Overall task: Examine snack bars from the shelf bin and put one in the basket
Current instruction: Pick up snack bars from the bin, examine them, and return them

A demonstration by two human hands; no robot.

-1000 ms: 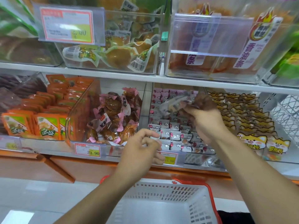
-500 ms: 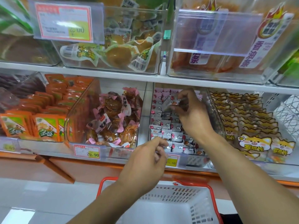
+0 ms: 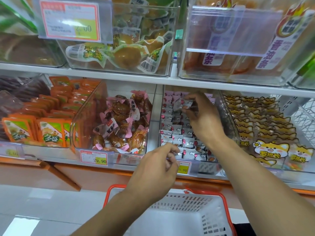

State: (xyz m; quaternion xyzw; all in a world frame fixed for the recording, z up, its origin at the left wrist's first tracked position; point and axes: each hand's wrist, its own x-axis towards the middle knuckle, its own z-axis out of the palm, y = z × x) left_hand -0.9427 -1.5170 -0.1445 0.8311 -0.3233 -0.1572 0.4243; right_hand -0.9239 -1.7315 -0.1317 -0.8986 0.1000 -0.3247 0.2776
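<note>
Your right hand (image 3: 203, 116) pinches a white-wrapped snack bar (image 3: 185, 105) above the clear shelf bin (image 3: 230, 120) packed with matching bars, while your left hand (image 3: 156, 169), fingers loosely curled and holding nothing, hovers over the white basket (image 3: 211, 217).

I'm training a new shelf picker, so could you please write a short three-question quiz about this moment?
1. True or false: the right hand pinches a snack bar over the clear bin.
2. The white basket has a rim that is: A) orange B) green C) black.
3. What does the left hand hold?

Key: 1 true. 2 A. 3 Nothing can be seen in it; its fingers are loosely curled in front of the bin's price tag.
</note>
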